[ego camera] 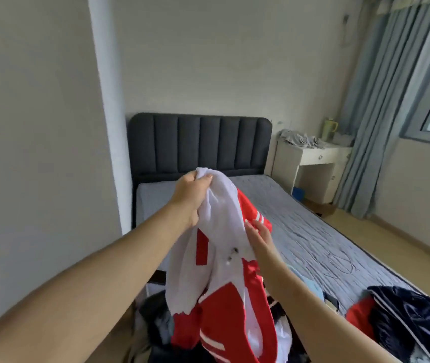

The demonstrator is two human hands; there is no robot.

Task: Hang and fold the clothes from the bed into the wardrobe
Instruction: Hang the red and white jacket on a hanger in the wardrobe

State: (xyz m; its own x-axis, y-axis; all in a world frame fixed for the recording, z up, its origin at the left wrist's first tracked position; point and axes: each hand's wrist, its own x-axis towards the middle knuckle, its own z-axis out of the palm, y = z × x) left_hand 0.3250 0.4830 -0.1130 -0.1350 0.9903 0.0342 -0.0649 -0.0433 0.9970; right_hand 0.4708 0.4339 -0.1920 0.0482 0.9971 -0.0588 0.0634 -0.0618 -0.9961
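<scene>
1. A person's left hand grips the bunched white top of a red and white jacket, fingers and thumb curled tight round the cloth, and holds it up over the near end of the bed.
2. The right hand lies against the jacket's right side with fingers straight and close together, touching the fabric but gripping none of it.
3. The jacket hangs with its long axis near upright, leaning a little to the right as it goes down. Its gathered end is up at the left hand and its lower part is down among a heap of clothes. Which end is the collar cannot be told.
4. The cloth looks soft, light and limp, and the sheen on the red panels suggests it may slide. It will likely sag wherever it is not held. Taking it at both shoulders should let it fall flat for a hanger.
5. A dark blue shiny garment lies on the bed well to the right. A small white counter beside the headboard carries a green mug and crumpled grey cloth.
</scene>
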